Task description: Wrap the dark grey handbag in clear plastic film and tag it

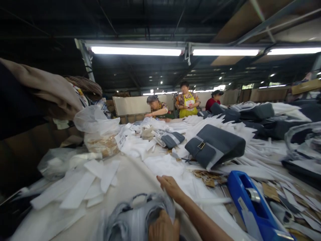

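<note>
At the bottom centre lies a blurred bundle of grey straps or bag parts (132,219), partly wrapped in clear plastic. My left hand (164,227) reaches into its right side with the fingers bent down, and what they grip is hidden. Just above and to the right, my right hand (172,188) has its thumb and index finger pressed together at the upper edge of the plastic by the bundle. Beyond it, a dark grey bag (215,145) with a gold buckle rests on white sheets, with a smaller grey bag (173,139) to its left.
A blue tape dispenser (258,207) stands at the lower right. White foam strips (80,187) and a plastic-wrapped stack (101,142) lie on the left of the table (127,174). More dark bags (258,112) are piled at the right. Three people are across the table.
</note>
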Action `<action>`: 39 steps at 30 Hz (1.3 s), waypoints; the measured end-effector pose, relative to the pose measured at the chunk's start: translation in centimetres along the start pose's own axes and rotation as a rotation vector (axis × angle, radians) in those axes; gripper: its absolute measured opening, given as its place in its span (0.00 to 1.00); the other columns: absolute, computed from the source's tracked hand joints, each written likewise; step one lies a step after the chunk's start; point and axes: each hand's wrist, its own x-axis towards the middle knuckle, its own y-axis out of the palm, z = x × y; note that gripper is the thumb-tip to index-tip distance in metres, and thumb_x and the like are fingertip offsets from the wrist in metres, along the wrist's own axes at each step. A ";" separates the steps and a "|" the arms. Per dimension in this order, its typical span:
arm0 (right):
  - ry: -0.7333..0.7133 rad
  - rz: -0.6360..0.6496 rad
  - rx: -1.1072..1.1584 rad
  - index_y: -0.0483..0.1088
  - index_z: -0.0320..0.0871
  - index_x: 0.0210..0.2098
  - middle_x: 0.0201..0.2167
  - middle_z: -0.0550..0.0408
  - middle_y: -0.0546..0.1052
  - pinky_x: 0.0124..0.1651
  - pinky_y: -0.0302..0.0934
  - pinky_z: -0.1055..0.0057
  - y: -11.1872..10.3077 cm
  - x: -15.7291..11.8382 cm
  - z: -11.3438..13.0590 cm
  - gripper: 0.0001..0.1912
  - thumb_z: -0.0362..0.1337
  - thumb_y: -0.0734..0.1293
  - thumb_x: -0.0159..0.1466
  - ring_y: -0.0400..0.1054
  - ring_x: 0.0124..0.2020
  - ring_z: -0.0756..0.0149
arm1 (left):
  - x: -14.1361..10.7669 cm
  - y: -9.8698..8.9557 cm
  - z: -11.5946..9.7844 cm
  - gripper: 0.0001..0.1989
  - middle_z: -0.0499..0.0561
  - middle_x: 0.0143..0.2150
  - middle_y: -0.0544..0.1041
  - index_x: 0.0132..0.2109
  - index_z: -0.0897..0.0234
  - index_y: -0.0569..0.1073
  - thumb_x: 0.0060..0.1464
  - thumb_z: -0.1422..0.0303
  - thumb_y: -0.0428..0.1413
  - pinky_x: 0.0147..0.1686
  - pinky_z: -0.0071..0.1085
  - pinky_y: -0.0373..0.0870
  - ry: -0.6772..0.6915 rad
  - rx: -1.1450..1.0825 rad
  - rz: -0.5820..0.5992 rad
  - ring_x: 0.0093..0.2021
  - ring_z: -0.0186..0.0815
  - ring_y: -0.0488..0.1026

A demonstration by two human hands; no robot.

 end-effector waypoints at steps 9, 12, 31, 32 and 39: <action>-0.040 -0.014 0.004 0.60 0.42 0.19 0.17 0.65 0.60 0.31 0.57 0.71 0.2 -1.1 -0.3 0.24 0.51 0.60 0.65 0.59 0.21 0.72 | -0.2 -0.3 0.0 0.13 0.67 0.41 0.78 0.43 0.75 0.71 0.58 0.67 0.49 0.44 0.40 0.69 -0.032 -0.045 -0.003 0.44 0.49 0.76; -0.046 -0.038 0.000 0.58 0.43 0.19 0.17 0.65 0.59 0.30 0.55 0.71 0.7 -1.5 -0.5 0.25 0.54 0.60 0.64 0.57 0.21 0.72 | -0.1 -0.2 0.0 0.13 0.66 0.41 0.78 0.43 0.75 0.72 0.58 0.68 0.49 0.44 0.39 0.69 -0.034 -0.065 -0.009 0.44 0.48 0.76; -0.039 -0.092 -0.122 0.54 0.46 0.19 0.18 0.62 0.58 0.32 0.54 0.69 1.2 -3.4 -0.8 0.26 0.60 0.53 0.60 0.56 0.24 0.68 | 0.1 0.5 0.0 0.14 0.64 0.43 0.78 0.47 0.74 0.73 0.55 0.71 0.52 0.47 0.40 0.70 -0.031 -0.059 -0.058 0.46 0.48 0.75; -0.039 -0.093 -0.138 0.56 0.45 0.19 0.19 0.62 0.60 0.34 0.54 0.68 1.0 -3.4 -0.7 0.26 0.60 0.54 0.60 0.58 0.25 0.68 | -0.2 0.5 0.0 0.16 0.64 0.43 0.78 0.49 0.74 0.72 0.56 0.70 0.52 0.47 0.40 0.70 -0.011 -0.051 -0.073 0.46 0.48 0.75; 0.041 -0.128 -0.221 0.63 0.46 0.27 0.25 0.55 0.69 0.41 0.60 0.62 -0.2 -4.3 0.3 0.25 0.58 0.50 0.61 0.66 0.31 0.62 | -2.7 1.2 0.4 0.17 0.66 0.49 0.74 0.52 0.75 0.70 0.58 0.70 0.50 0.49 0.44 0.69 0.188 0.046 -0.293 0.50 0.50 0.71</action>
